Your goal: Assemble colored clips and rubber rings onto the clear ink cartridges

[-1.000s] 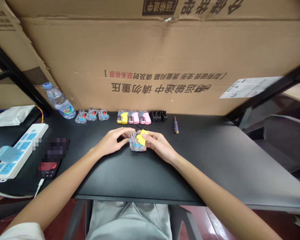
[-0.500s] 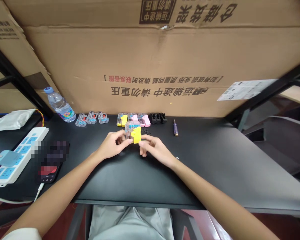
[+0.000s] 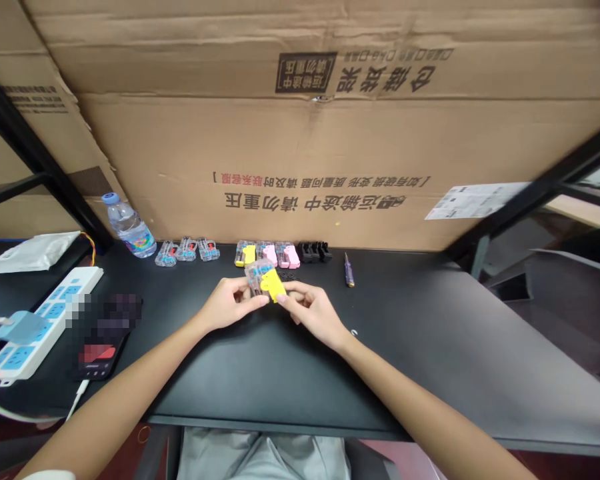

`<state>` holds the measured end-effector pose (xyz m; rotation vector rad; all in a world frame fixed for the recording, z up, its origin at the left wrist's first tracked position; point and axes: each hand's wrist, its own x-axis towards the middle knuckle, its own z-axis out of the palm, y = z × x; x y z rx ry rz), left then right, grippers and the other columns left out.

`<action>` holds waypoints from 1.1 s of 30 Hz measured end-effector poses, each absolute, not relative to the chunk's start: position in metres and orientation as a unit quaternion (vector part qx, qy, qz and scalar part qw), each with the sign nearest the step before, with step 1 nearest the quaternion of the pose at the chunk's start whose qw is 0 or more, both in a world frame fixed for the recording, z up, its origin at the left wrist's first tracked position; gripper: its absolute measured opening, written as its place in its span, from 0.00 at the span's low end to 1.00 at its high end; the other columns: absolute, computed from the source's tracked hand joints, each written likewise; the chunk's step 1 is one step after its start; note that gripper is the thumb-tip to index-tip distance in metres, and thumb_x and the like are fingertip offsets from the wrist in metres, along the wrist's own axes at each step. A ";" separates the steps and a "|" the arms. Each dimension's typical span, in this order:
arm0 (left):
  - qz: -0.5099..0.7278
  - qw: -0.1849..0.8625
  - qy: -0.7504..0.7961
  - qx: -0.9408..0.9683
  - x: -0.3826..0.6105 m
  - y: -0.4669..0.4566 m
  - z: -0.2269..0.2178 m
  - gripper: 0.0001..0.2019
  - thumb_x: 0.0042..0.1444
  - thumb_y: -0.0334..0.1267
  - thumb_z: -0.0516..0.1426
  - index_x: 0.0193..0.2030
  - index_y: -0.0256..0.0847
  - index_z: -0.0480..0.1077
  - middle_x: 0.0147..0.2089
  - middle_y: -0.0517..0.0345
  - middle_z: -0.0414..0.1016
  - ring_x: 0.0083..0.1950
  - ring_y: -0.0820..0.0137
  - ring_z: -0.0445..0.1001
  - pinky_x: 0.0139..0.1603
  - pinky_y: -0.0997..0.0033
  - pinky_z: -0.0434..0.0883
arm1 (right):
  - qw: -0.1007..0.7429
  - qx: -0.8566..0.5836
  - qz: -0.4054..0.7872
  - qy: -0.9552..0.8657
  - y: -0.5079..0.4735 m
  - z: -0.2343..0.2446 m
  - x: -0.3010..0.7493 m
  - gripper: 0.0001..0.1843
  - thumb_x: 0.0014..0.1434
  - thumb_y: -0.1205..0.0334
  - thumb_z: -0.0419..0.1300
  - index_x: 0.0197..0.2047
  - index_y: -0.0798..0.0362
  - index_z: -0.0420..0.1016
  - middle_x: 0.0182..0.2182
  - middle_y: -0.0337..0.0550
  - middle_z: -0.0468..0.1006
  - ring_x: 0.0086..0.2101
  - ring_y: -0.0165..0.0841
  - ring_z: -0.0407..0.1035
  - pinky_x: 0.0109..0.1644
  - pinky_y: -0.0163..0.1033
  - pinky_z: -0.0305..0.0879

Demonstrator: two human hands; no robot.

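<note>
Above the black tabletop (image 3: 260, 373), my left hand (image 3: 227, 304) grips a clear plastic casing (image 3: 255, 275) with blue and red parts inside. A yellow plastic piece (image 3: 273, 284) sits against the casing's right side. My right hand (image 3: 311, 309) pinches the yellow piece's lower corner between its fingertips. The hands' fingers hide the casing's lower end.
Along the back of the table lie clear casings (image 3: 187, 249), yellow-fitted casings (image 3: 245, 253), pink-fitted casings (image 3: 280, 254), black parts (image 3: 311, 251), small black rings (image 3: 287, 275) and a screwdriver (image 3: 349, 270). A power strip (image 3: 43, 323), phone (image 3: 100, 353) and water bottle (image 3: 129, 228) stand left.
The casing has risen from the tabletop into my left hand's grip. My right hand let go briefly, then its fingertips came back to the yellow piece.
</note>
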<state>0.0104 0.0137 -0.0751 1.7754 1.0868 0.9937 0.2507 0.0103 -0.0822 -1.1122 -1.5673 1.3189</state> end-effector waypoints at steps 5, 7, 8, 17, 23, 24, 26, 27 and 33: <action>0.454 0.382 0.440 0.674 0.004 0.016 -0.071 0.17 0.60 0.53 0.65 0.40 0.37 0.78 0.22 0.69 0.60 0.25 0.75 0.59 0.31 0.73 0.60 | 0.439 -0.445 0.505 -0.595 0.012 -0.082 0.254 0.29 0.62 0.38 0.68 0.50 0.56 0.82 0.17 0.31 0.65 0.19 0.27 0.57 0.24 0.35 0.55; 0.409 0.401 0.431 0.697 0.008 0.015 -0.074 0.18 0.59 0.52 0.66 0.35 0.37 0.76 0.21 0.68 0.62 0.24 0.76 0.58 0.29 0.73 0.58 | 0.401 -0.435 0.523 -0.613 0.011 -0.082 0.252 0.29 0.62 0.38 0.68 0.51 0.57 0.82 0.17 0.31 0.66 0.18 0.27 0.58 0.24 0.35 0.54; 0.391 0.409 0.426 0.706 0.010 0.014 -0.075 0.19 0.58 0.53 0.66 0.31 0.37 0.74 0.21 0.68 0.61 0.23 0.76 0.57 0.28 0.73 0.57 | 0.383 -0.429 0.531 -0.622 0.011 -0.082 0.251 0.29 0.62 0.39 0.68 0.52 0.57 0.82 0.17 0.31 0.67 0.18 0.27 0.58 0.23 0.35 0.55; 0.419 0.385 0.437 0.696 0.010 0.016 -0.078 0.18 0.59 0.53 0.66 0.36 0.38 0.75 0.21 0.69 0.61 0.24 0.76 0.57 0.29 0.73 0.57 | 0.410 -0.434 0.518 -0.612 0.015 -0.085 0.254 0.30 0.62 0.38 0.69 0.52 0.57 0.82 0.18 0.31 0.67 0.19 0.27 0.58 0.24 0.35 0.57; 0.386 0.396 0.429 0.715 0.022 0.012 -0.087 0.25 0.58 0.55 0.66 0.25 0.40 0.62 0.21 0.68 0.58 0.24 0.77 0.54 0.28 0.72 0.54 | 0.359 -0.421 0.521 -0.650 0.010 -0.087 0.246 0.30 0.61 0.38 0.70 0.54 0.56 0.83 0.19 0.31 0.68 0.20 0.28 0.60 0.26 0.35 0.58; 0.386 0.395 0.428 0.715 0.022 0.012 -0.087 0.25 0.58 0.55 0.66 0.25 0.40 0.62 0.21 0.68 0.59 0.24 0.77 0.55 0.28 0.72 0.54 | 0.360 -0.422 0.521 -0.649 0.010 -0.087 0.246 0.30 0.61 0.38 0.70 0.53 0.56 0.83 0.19 0.31 0.68 0.20 0.28 0.60 0.26 0.35 0.58; 0.384 0.399 0.427 0.715 0.021 0.012 -0.084 0.24 0.58 0.54 0.66 0.25 0.40 0.62 0.20 0.68 0.59 0.24 0.77 0.55 0.28 0.72 0.55 | 0.359 -0.425 0.524 -0.645 0.010 -0.085 0.246 0.30 0.61 0.37 0.70 0.52 0.56 0.84 0.18 0.31 0.67 0.20 0.28 0.60 0.26 0.35 0.59; 0.383 0.402 0.426 0.714 0.019 0.012 -0.082 0.24 0.58 0.54 0.66 0.25 0.40 0.63 0.20 0.68 0.59 0.24 0.77 0.55 0.28 0.73 0.55 | 0.359 -0.426 0.525 -0.643 0.010 -0.084 0.247 0.30 0.60 0.37 0.70 0.51 0.56 0.84 0.18 0.32 0.68 0.20 0.28 0.60 0.26 0.35 0.59; 0.431 0.405 0.435 0.679 0.005 0.018 -0.068 0.18 0.59 0.53 0.66 0.37 0.38 0.77 0.21 0.68 0.61 0.24 0.76 0.57 0.30 0.72 0.58 | 0.420 -0.439 0.512 -0.607 0.020 -0.083 0.260 0.27 0.61 0.39 0.69 0.49 0.56 0.83 0.17 0.33 0.69 0.19 0.27 0.60 0.24 0.35 0.57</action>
